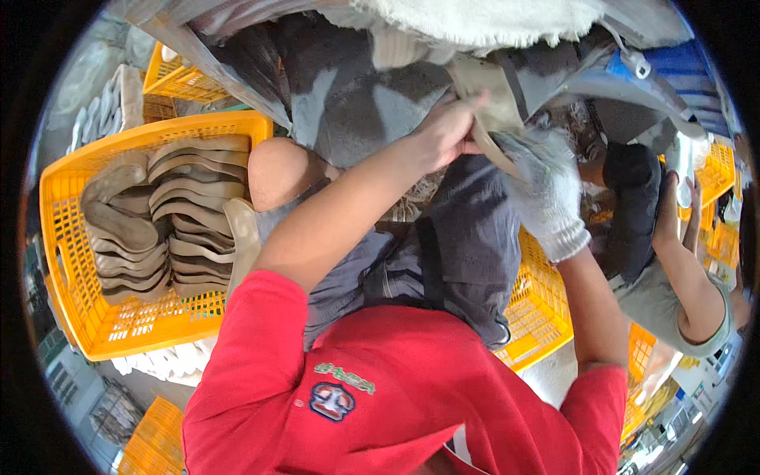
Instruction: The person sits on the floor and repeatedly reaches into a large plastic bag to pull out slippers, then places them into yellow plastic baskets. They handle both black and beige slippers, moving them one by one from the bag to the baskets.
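A beige shoe sole (500, 111), partly smeared by motion, is tilted between my hands above my knees. My bare left hand (453, 133) is closed on its left edge, thumb uppermost. On the other side, my right hand (548, 194) wears a whitish knitted glove and grips the sole's lower right part; its fingers are blurred. Left of my knee, a yellow plastic basket (150, 342) holds several similar beige-brown soles (198, 190), stacked in two rows. One paler sole (244, 237) leans at the basket's right side, against my leg.
A frayed white cloth (483, 22) hangs over the grey work station in front of me. Another yellow basket (542, 305) stands by my right leg. At the right, a co-worker's arm (685, 257) is close by a dark padded object (631, 198). More yellow crates (154, 439) surround me.
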The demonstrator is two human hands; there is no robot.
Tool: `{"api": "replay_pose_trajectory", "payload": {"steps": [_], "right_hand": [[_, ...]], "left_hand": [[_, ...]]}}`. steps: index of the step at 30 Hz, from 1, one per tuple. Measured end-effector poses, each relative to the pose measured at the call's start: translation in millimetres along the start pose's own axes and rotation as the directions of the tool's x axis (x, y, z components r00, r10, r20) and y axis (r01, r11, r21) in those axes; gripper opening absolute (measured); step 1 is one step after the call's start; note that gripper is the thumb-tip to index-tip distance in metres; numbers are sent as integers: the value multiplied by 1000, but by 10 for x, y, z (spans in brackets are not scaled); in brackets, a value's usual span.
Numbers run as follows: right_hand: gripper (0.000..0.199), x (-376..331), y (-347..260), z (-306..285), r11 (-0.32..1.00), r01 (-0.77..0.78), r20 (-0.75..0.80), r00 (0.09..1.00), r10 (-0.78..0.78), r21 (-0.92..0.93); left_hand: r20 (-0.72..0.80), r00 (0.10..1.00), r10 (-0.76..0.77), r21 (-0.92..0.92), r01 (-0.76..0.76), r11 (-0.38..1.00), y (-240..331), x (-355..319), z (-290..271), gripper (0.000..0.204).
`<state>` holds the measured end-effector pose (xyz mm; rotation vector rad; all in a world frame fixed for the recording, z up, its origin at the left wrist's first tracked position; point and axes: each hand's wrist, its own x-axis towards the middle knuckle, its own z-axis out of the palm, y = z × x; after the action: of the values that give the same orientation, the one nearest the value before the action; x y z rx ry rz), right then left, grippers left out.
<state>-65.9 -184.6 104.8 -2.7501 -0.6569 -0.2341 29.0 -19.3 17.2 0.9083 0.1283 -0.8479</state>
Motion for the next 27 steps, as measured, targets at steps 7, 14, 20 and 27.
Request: {"api": "replay_pose_trajectory", "payload": {"steps": [7, 14, 20, 27], "right_hand": [[44, 188, -942, 578, 806, -265, -81, 930, 359, 529], [29, 818, -941, 555, 902, -319, -322, 855, 406, 291], [28, 442, -1059, 488, 832, -369, -159, 871, 465, 415], [24, 807, -754, 624, 901, -254, -228, 910, 346, 352]], "left_hand": [[-451, 890, 59, -361, -243, 900, 100, -208, -352, 84], [-290, 632, 719, 299, -654, 695, -153, 32, -613, 89], [-280, 958, 59, -330, -155, 931, -45, -330, -365, 91], [-455, 877, 157, -327, -329, 886, 209, -173, -362, 59]]}}
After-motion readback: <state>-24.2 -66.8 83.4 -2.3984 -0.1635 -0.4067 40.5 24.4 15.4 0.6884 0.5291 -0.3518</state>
